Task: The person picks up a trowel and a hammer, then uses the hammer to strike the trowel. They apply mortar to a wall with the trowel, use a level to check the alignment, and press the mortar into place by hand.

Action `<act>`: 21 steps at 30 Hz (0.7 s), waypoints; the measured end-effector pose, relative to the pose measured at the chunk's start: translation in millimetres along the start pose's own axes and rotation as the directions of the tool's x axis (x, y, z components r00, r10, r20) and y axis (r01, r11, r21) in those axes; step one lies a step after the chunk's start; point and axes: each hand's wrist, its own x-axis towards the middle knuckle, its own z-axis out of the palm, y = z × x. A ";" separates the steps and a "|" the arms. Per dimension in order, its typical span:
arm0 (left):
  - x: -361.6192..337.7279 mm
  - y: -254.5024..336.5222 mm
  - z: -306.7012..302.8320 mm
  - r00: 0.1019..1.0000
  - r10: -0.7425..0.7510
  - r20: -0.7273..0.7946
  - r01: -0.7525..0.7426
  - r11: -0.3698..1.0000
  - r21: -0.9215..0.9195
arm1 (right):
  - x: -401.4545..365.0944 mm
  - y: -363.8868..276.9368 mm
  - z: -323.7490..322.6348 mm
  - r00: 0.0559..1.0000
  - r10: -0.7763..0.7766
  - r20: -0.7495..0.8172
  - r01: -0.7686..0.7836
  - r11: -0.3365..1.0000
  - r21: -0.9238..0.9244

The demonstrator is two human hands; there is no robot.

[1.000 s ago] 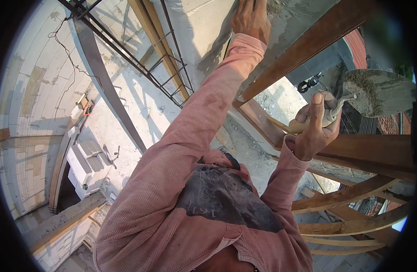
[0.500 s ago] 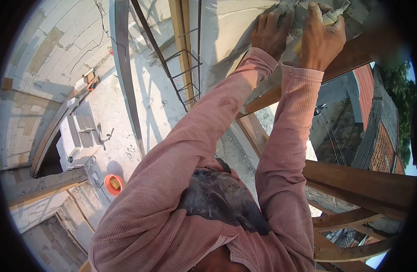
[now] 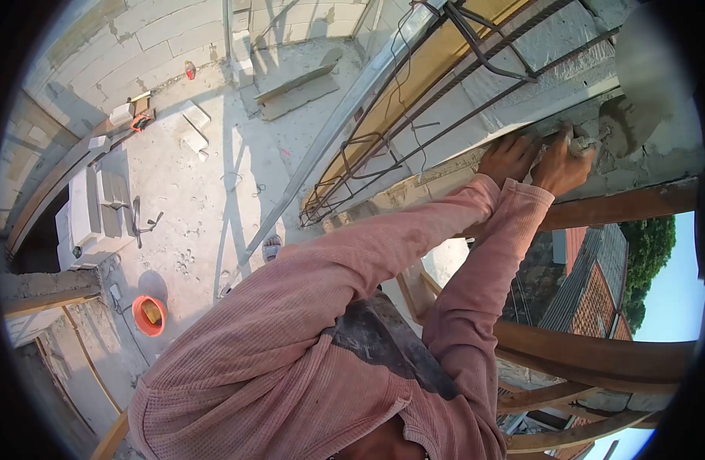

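My right hand [image 3: 563, 165] is closed around the pale handle of a trowel [image 3: 585, 143], whose blade appears to lie against the mortar-smeared wall face [image 3: 667, 157]. Just to its left, my left hand [image 3: 509, 159] rests on the edge of the wall, fingers laid over it, with no object visible in them. Both wrists are close together, the pink sleeves nearly touching. Grey wet-looking mortar [image 3: 624, 126] shows beyond the trowel handle. A pale blurred shape covers the upper right and hides part of the wall.
A rebar cage [image 3: 368, 157] and a metal profile [image 3: 299, 180] slant up beside the arms. Wooden beams [image 3: 598, 353] cross at the right, with roofs beyond. Far below are stacked white blocks [image 3: 100, 218], an orange bucket [image 3: 149, 316] and a loose board [image 3: 299, 84].
The view has swung, so the rebar and floor appear shifted. Both hands now appear lower and farther right, closer together. My right hand keeps its hold on the trowel.
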 end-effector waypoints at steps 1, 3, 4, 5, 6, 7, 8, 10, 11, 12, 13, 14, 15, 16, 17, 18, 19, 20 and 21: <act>-10.7 7.9 -4.1 0.995 -0.069 0.065 0.066 0.997 0.045 | 1.6 2.1 1.1 1.000 -0.013 0.001 0.013 0.995 -0.098; -35.2 30.0 -45.1 0.900 -0.199 0.387 0.208 0.978 0.018 | 3.5 4.2 1.8 1.000 -0.014 0.001 0.014 0.985 -0.170; -43.4 40.9 -84.3 0.797 -0.223 0.561 0.238 0.970 0.047 | 4.4 9.4 2.6 0.998 -0.059 0.002 0.059 0.993 -0.107; -38.2 48.4 -139.0 0.559 -0.061 0.827 -0.041 0.994 0.101 | 5.4 18.4 1.9 0.995 -0.098 0.001 0.098 0.994 -0.050; -55.1 50.9 -170.9 0.541 0.014 0.841 0.028 0.999 -0.034 | 10.5 33.0 1.1 0.996 -0.078 0.040 0.080 0.996 -0.030; -66.4 39.8 -219.9 0.516 0.157 0.842 0.030 0.979 -0.201 | 14.6 44.3 -0.2 0.995 -0.058 0.079 0.060 0.998 -0.016; -49.3 17.7 -270.4 0.236 0.424 0.874 -0.044 0.904 -0.426 | 15.5 49.4 -3.6 0.991 -0.066 0.118 0.055 0.995 0.089; -25.3 -20.0 -348.6 -0.018 0.527 0.850 0.465 0.757 -0.459 | 16.9 50.7 -5.0 0.982 -0.078 0.173 0.026 0.957 0.288; -11.6 -43.8 -386.6 -0.014 0.528 0.849 0.630 0.664 -0.402 | 17.3 50.4 -4.1 0.980 -0.080 0.182 0.016 0.944 0.330; -12.7 -64.5 -420.2 0.238 0.503 0.831 0.596 0.600 -0.534 | 13.4 47.8 -2.7 0.981 -0.078 0.180 0.012 0.938 0.346; -14.6 -85.3 -450.1 0.474 0.451 0.756 0.534 0.536 -0.654 | 10.9 46.1 -3.1 0.982 -0.071 0.177 0.008 0.943 0.332; -8.4 -107.5 -475.8 0.498 0.381 0.779 0.664 0.410 -0.625 | 10.7 43.9 -4.9 0.982 -0.061 0.179 0.001 0.950 0.313; -3.8 -131.3 -494.8 0.502 0.311 0.807 0.768 0.267 -0.581 | 9.9 43.3 -8.7 0.981 -0.044 0.189 -0.016 0.952 0.306; -6.2 -152.6 -508.9 0.548 0.172 0.818 0.782 0.241 -0.575 | 7.4 42.0 -12.3 0.983 -0.032 0.182 -0.023 0.957 0.291; -9.2 -171.0 -519.3 0.578 0.031 0.815 0.792 0.217 -0.570 | 6.9 41.0 -14.5 0.984 -0.017 0.179 -0.034 0.960 0.277; -16.8 -185.5 -527.6 0.563 -0.194 0.804 0.825 0.184 -0.533 | 5.1 40.4 -15.8 0.984 -0.006 0.178 -0.043 0.961 0.271; -21.5 -199.0 -528.2 0.508 -0.409 0.758 0.855 0.136 -0.500 | 5.1 38.9 -16.1 0.985 -0.004 0.174 -0.041 0.967 0.252; -16.8 -213.0 -516.2 0.432 -0.598 0.675 0.897 0.212 -0.387 | 3.8 37.9 -20.1 0.985 0.010 0.171 -0.052 0.968 0.246; -12.6 -225.3 -501.0 0.362 -0.759 0.541 0.931 0.260 -0.258 | 1.4 37.3 -22.1 0.985 0.015 0.170 -0.055 0.970 0.236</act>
